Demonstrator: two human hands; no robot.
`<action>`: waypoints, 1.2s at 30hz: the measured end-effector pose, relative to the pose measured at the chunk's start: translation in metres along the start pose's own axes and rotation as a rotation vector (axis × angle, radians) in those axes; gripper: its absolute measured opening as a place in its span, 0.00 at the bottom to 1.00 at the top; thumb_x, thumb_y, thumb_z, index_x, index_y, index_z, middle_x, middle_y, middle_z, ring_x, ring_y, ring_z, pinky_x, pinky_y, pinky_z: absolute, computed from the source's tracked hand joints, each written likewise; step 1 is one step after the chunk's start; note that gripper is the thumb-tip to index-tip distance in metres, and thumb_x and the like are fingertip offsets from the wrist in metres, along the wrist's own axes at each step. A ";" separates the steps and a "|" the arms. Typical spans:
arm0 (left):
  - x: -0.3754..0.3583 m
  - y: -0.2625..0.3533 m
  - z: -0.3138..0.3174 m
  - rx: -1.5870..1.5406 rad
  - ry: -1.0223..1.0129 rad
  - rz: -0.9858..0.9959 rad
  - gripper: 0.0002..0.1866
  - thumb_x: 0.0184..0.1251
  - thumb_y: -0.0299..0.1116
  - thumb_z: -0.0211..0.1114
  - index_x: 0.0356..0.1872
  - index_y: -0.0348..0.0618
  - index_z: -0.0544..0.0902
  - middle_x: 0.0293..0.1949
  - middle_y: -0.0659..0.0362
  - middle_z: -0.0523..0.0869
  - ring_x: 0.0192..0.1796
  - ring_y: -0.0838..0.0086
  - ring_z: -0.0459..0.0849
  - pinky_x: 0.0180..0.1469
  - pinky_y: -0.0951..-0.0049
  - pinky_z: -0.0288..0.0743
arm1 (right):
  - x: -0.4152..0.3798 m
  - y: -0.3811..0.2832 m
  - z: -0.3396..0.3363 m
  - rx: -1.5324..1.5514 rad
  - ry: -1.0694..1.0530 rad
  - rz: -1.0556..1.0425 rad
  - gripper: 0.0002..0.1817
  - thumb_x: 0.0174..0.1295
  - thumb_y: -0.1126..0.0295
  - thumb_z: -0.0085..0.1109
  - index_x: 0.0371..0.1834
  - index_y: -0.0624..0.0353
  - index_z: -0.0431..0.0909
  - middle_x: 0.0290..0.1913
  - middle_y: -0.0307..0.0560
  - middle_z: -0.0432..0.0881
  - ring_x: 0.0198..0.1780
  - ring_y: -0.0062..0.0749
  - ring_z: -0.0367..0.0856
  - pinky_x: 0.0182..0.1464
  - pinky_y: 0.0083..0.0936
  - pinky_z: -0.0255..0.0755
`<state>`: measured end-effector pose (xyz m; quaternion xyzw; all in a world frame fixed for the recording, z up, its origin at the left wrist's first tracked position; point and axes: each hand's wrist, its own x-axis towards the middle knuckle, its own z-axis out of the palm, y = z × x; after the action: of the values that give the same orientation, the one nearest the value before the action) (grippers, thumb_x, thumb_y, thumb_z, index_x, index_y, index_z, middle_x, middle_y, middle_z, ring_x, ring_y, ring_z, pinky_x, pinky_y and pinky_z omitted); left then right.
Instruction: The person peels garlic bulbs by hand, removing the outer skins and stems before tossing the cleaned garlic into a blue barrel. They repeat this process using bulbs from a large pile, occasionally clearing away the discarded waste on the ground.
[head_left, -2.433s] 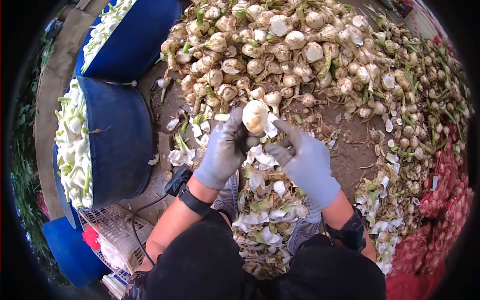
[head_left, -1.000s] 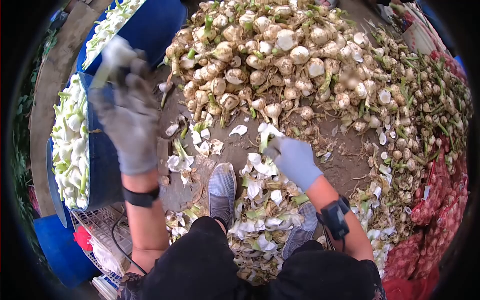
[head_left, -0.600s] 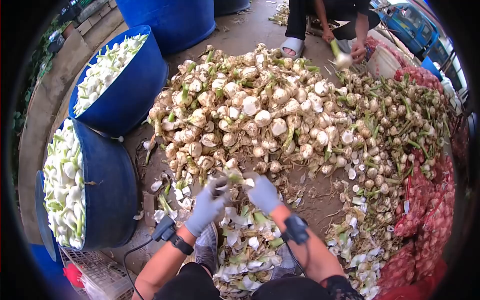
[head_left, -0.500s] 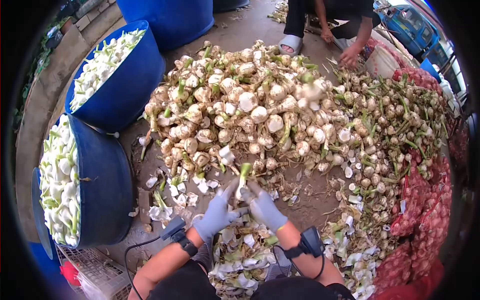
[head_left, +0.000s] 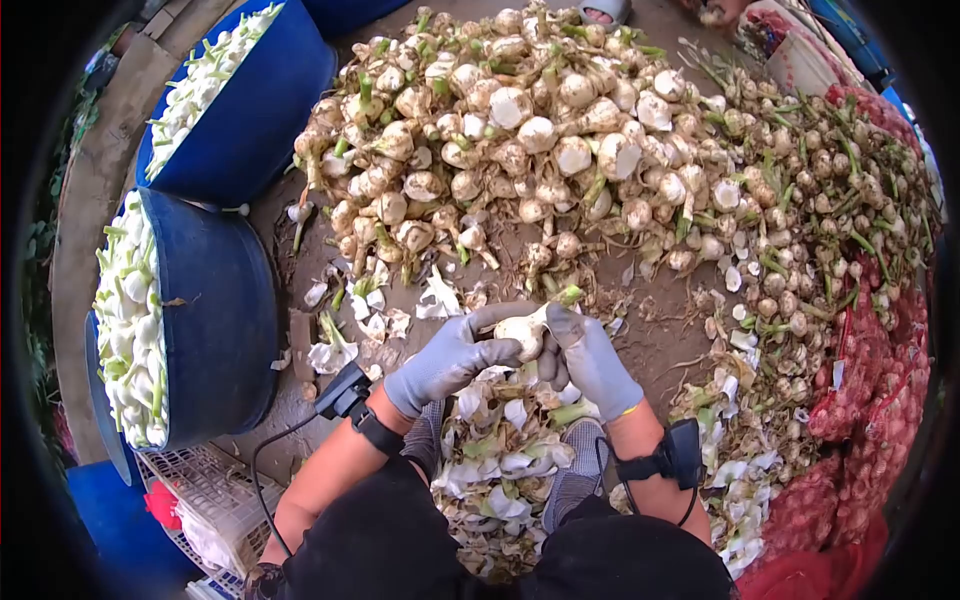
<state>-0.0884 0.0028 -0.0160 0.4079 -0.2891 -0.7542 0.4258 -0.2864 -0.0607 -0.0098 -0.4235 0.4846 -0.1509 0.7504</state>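
The step in hand appears to be working the papery outer skin off a single garlic bulb (head_left: 520, 338). To do it well, the left hand (head_left: 447, 362) should cradle the bulb firmly without squeezing, since a hard press could split the cloves apart. The right hand (head_left: 597, 368) would do best to work from the neck, drawing loose layers away in broad strips and keeping the green-tipped stem (head_left: 568, 295) whole. Turning the bulb little by little would bring each dirty patch to the thumb.

The bulb sits between the two gloved hands, tilted, its stem end pointing up and to the right. The left grip is clamped on its rounded side, fingers above and thumb below. The right grip touches the stem side, its digits bent; whether they pinch skin or neck cannot be told. Both hands hold clear of the floor (head_left: 655, 345), above the far edge of a heap of peelings (head_left: 505, 465) and just short of the near edge of the garlic pile (head_left: 450, 140).
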 end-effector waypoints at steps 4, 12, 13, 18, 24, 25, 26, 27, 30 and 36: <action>0.003 -0.005 0.003 -0.058 0.009 -0.032 0.34 0.67 0.41 0.67 0.69 0.37 0.67 0.52 0.58 0.83 0.51 0.76 0.82 0.56 0.74 0.77 | -0.003 -0.004 0.002 -0.063 0.033 0.025 0.16 0.73 0.59 0.50 0.39 0.64 0.75 0.18 0.42 0.76 0.12 0.19 0.68 0.15 0.16 0.61; -0.004 -0.007 0.006 -0.243 0.022 -0.045 0.36 0.71 0.55 0.57 0.72 0.43 0.62 0.42 0.62 0.81 0.36 0.76 0.82 0.44 0.76 0.78 | -0.018 -0.001 0.014 -0.206 0.115 -0.047 0.16 0.74 0.62 0.49 0.35 0.65 0.77 0.20 0.42 0.79 0.20 0.23 0.77 0.23 0.23 0.69; -0.004 -0.012 0.003 -0.327 -0.006 -0.066 0.37 0.72 0.59 0.53 0.73 0.47 0.60 0.44 0.61 0.81 0.35 0.75 0.81 0.42 0.77 0.77 | -0.018 0.004 0.014 -0.204 0.116 -0.045 0.16 0.74 0.62 0.49 0.35 0.65 0.77 0.20 0.42 0.79 0.20 0.23 0.77 0.23 0.23 0.69; -0.001 -0.013 0.010 -0.236 0.050 -0.034 0.44 0.66 0.65 0.56 0.75 0.49 0.56 0.47 0.58 0.82 0.34 0.75 0.82 0.36 0.76 0.76 | -0.009 0.024 0.018 -0.477 0.237 -0.451 0.10 0.68 0.69 0.56 0.36 0.65 0.81 0.26 0.40 0.82 0.26 0.21 0.76 0.28 0.24 0.70; -0.007 0.003 0.009 0.175 0.132 -0.089 0.32 0.74 0.60 0.49 0.60 0.39 0.69 0.38 0.58 0.83 0.30 0.76 0.83 0.30 0.79 0.78 | 0.006 0.025 0.010 -0.185 0.118 -0.154 0.10 0.65 0.72 0.59 0.45 0.66 0.81 0.36 0.41 0.85 0.34 0.19 0.78 0.35 0.21 0.72; -0.007 0.006 0.005 0.147 0.145 -0.102 0.30 0.76 0.58 0.45 0.55 0.36 0.73 0.35 0.58 0.83 0.29 0.77 0.83 0.29 0.79 0.79 | 0.002 0.024 0.017 -0.185 0.114 -0.151 0.10 0.65 0.72 0.59 0.45 0.66 0.81 0.36 0.41 0.85 0.34 0.19 0.78 0.35 0.21 0.72; -0.004 0.002 -0.008 0.383 0.251 -0.025 0.32 0.78 0.58 0.39 0.52 0.35 0.76 0.35 0.57 0.83 0.33 0.78 0.83 0.34 0.79 0.79 | -0.005 0.026 0.029 -0.107 0.049 -0.187 0.10 0.64 0.72 0.59 0.45 0.66 0.81 0.36 0.43 0.86 0.35 0.23 0.81 0.36 0.23 0.73; 0.014 -0.015 -0.023 0.610 0.462 0.155 0.29 0.79 0.54 0.43 0.53 0.34 0.78 0.36 0.57 0.84 0.38 0.79 0.83 0.41 0.78 0.79 | -0.011 0.028 0.036 -0.032 -0.017 -0.222 0.11 0.64 0.72 0.60 0.46 0.66 0.81 0.36 0.46 0.86 0.35 0.27 0.83 0.37 0.25 0.75; 0.010 0.003 -0.002 0.470 0.391 0.247 0.22 0.75 0.46 0.55 0.56 0.37 0.78 0.43 0.56 0.84 0.45 0.77 0.82 0.49 0.76 0.77 | -0.007 0.023 0.029 -0.312 0.015 -0.322 0.11 0.64 0.72 0.59 0.47 0.64 0.80 0.37 0.52 0.86 0.38 0.37 0.86 0.41 0.30 0.76; -0.002 0.009 -0.003 0.397 0.158 -0.007 0.22 0.68 0.46 0.66 0.51 0.38 0.80 0.56 0.53 0.81 0.56 0.71 0.80 0.58 0.72 0.75 | -0.006 0.006 0.007 -0.795 0.043 -0.275 0.14 0.61 0.64 0.60 0.45 0.60 0.81 0.37 0.56 0.85 0.41 0.51 0.85 0.43 0.39 0.78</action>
<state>-0.0812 0.0006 -0.0100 0.5425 -0.3962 -0.6496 0.3561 -0.2839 -0.0499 -0.0097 -0.7375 0.4596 -0.0600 0.4912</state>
